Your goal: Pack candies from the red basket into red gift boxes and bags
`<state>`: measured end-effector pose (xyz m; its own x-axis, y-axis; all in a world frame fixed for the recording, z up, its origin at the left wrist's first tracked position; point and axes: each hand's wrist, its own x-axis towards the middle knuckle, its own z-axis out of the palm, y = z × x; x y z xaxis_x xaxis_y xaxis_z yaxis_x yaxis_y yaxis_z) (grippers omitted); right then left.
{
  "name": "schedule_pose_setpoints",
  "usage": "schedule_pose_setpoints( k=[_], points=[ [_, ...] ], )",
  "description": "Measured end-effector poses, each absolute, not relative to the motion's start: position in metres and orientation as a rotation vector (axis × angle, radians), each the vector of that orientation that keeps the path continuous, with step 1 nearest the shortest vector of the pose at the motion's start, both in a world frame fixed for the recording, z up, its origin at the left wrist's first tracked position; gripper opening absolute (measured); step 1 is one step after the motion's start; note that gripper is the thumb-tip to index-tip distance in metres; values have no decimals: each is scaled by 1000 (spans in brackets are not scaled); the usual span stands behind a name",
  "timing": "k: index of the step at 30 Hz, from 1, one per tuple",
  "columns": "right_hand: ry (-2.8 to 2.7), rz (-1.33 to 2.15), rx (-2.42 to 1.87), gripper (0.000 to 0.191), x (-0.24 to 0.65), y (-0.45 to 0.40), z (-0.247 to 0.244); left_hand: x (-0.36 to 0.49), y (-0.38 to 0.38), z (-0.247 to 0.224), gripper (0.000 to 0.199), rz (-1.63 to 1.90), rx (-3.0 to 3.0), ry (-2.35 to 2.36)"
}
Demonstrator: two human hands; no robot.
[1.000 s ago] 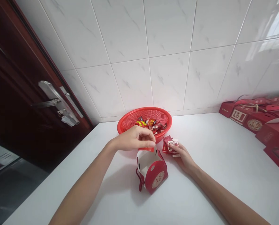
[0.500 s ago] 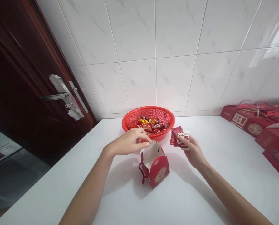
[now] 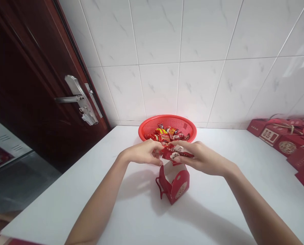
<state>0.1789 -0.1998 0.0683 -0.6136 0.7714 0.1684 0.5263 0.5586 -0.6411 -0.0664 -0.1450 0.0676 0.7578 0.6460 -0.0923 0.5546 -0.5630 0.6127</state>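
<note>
My right hand (image 3: 200,157) pinches red and white candy packets (image 3: 174,153) just above an open red gift box (image 3: 176,183). Close by on the left, my left hand (image 3: 146,152) has its fingers curled at the edge of the packets; whatever its fingertips grip is hard to make out. The box stands upright on the white table, white inside, with a round pale emblem on its side and a red cord at its left. Behind both hands sits a red perforated basket (image 3: 142,131) of wrapped candies (image 3: 164,136).
Several red gift boxes (image 3: 287,144) stand at the right on the white table (image 3: 90,200). A tiled wall (image 3: 159,88) rises behind. At the left is a dark red door (image 3: 37,85) with a metal handle (image 3: 69,99).
My right hand has moved left with the packets, from beside the box to over it, and now meets my left hand. The view has shifted slightly.
</note>
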Motion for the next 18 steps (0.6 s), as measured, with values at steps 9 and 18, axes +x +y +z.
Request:
schedule_pose_setpoints(
  k=[9, 18],
  points=[
    [-2505, 709, -1081, 23, 175, -196, 86, -65, -145, 66, 19, 146, 2336, 801],
    [-2461, 800, -1105, 22, 169, -195, 78, -62, -147, 66, 19, 157, 2310, 850]
  ],
)
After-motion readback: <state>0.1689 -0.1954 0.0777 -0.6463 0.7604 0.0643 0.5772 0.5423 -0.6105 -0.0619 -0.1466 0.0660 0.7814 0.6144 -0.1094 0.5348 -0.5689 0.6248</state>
